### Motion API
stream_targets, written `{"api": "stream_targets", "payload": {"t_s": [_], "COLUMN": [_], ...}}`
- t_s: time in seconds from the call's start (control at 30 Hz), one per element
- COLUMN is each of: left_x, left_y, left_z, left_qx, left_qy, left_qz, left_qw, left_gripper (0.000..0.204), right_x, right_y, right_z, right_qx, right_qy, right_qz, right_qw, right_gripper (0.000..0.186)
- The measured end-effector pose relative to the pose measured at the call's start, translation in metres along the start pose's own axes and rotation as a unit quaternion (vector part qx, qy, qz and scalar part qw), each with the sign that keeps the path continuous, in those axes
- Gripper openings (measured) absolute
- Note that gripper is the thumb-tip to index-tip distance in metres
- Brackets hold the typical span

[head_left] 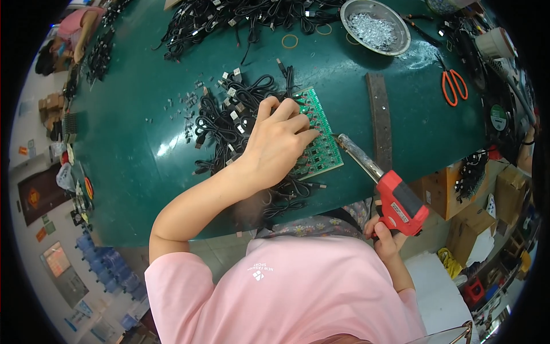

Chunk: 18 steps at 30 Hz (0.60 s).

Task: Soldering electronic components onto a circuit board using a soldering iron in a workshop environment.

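Circuit board, green and studded with rows of small parts, lies on the green table in front of me, its left part hidden under my left hand. That hand is palm down, fingers bent and drawn close over the board; my own knuckles cover the fingertips, so I cannot tell whether they pinch a wire or only rest there. My right hand, low by my lap, is closed around the grip of a red and black soldering gun; the body of the gun hides most of the grip and some of my fingers. Its metal barrel slants up toward the board's right edge, but the tip is too fine to say whether it touches. Black cables bunch left of the board, some running out of sight behind my hand and wrist. To the right lies a dark flat bar, apart from the board. Farther off, a metal bowl of shiny bits is cut slightly by the upper edge, and beside orange-handled cutters the clutter blurs toward the rim.
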<state>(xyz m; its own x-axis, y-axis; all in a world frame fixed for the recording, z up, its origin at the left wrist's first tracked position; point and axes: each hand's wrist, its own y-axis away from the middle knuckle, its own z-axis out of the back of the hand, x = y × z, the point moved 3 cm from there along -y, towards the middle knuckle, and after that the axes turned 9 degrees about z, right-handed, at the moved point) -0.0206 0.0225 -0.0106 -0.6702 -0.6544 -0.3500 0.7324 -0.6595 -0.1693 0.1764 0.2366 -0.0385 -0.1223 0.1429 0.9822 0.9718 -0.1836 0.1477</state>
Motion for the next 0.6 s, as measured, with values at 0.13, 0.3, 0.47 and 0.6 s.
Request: {"api": "stream_targets", "payload": {"t_s": [0.13,0.3,0.47,0.6], "left_x": [-0.003,-0.009,-0.011,-0.014], "left_y": [-0.003,-0.001,0.003,0.003], "left_z": [-0.001,-0.004,-0.006,-0.006], "left_qx": [0.007,0.013,0.015,0.022], "left_qy": [0.003,-0.061,-0.085,-0.107], "left_qz": [-0.004,-0.056,-0.077,-0.104], "left_qw": [1.0,0.996,0.993,0.989], "left_gripper": [0.024,0.028,0.029,0.029], "right_x": [-0.003,-0.003,-0.003,-0.005], "right_y": [-0.002,-0.003,-0.001,0.0], "right_z": [0.001,-0.001,-0.003,-0.004], "right_qx": [-0.002,-0.011,0.007,0.007], "right_qy": [0.003,0.006,-0.045,-0.049], "right_qz": [-0.009,-0.014,-0.006,0.004], "right_qw": [1.0,1.0,0.999,0.999], "right_gripper": [0.047,0.047,0.041,0.039]}}
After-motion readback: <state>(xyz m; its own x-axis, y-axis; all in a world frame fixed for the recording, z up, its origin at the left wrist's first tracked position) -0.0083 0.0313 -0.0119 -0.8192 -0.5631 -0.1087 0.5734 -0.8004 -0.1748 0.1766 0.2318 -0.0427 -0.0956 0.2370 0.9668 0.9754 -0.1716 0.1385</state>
